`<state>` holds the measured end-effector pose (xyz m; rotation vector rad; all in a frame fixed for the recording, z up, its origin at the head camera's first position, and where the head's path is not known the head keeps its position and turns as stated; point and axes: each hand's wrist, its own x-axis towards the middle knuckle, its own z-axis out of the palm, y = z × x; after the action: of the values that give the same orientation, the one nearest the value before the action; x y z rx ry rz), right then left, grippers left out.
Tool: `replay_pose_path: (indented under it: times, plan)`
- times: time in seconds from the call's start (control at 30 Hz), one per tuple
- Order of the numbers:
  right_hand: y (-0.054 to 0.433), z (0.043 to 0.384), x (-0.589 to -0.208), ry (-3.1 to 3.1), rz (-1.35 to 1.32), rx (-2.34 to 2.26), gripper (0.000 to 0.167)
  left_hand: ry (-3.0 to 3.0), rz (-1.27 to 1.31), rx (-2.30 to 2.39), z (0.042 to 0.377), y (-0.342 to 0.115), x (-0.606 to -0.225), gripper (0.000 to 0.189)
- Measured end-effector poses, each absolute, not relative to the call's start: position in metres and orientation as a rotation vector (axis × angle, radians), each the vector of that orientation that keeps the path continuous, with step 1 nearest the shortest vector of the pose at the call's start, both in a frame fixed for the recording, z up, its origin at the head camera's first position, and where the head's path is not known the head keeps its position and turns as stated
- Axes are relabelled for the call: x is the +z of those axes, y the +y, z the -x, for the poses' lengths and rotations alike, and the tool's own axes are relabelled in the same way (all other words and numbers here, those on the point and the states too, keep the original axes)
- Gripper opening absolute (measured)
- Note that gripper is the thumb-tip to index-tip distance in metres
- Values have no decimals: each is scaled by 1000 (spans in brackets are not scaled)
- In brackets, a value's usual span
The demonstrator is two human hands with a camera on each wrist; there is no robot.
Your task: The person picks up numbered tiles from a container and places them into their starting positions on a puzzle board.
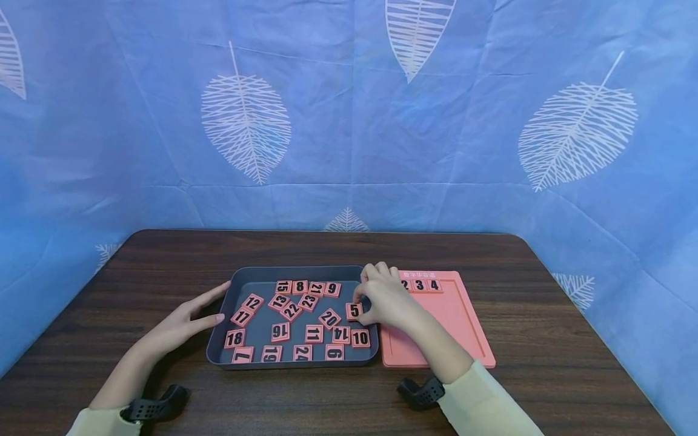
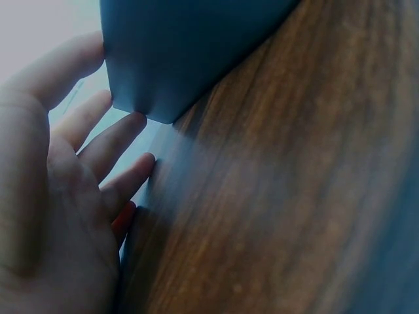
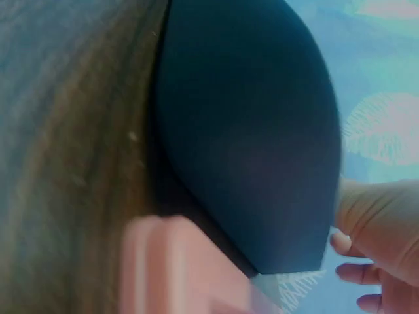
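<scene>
Pink number tiles, such as the 11 tile (image 1: 314,333), lie scattered inside a dark grey tray (image 1: 256,365). At the tray's right end my right hand (image 1: 389,300) reaches over the rim, thumb and index finger pinching the 5 tile (image 1: 354,311). The tray's wall hides that tile in the right wrist view, where the right hand (image 3: 383,232) shows beyond it. My left hand (image 1: 177,327) has its fingers spread against the tray's left side. In the left wrist view the left hand's fingertips (image 2: 136,123) are at the tray's outer wall (image 2: 177,52).
A pink board (image 1: 436,321) lies right beside the tray, with the 3 tile (image 1: 418,285) and 4 tile (image 1: 434,285) along its top; my right hand partly covers the row's left end. Both stand on a dark wooden table (image 1: 305,399). A blue leaf-print cloth (image 1: 327,133) hangs behind.
</scene>
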<state>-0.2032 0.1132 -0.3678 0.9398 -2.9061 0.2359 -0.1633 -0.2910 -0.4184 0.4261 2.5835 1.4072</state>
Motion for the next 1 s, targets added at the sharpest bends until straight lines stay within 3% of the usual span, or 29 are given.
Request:
replay_pose_path:
  times: [0.53, 1.0]
  plan:
    - [161, 197, -346, -2665, -924, 434, 21, 2581, -420, 1407, 164, -291, -417, 65]
    - [230, 209, -354, -2656, -869, 351, 19, 2562, -440, 1430, 164, -291, -419, 65]
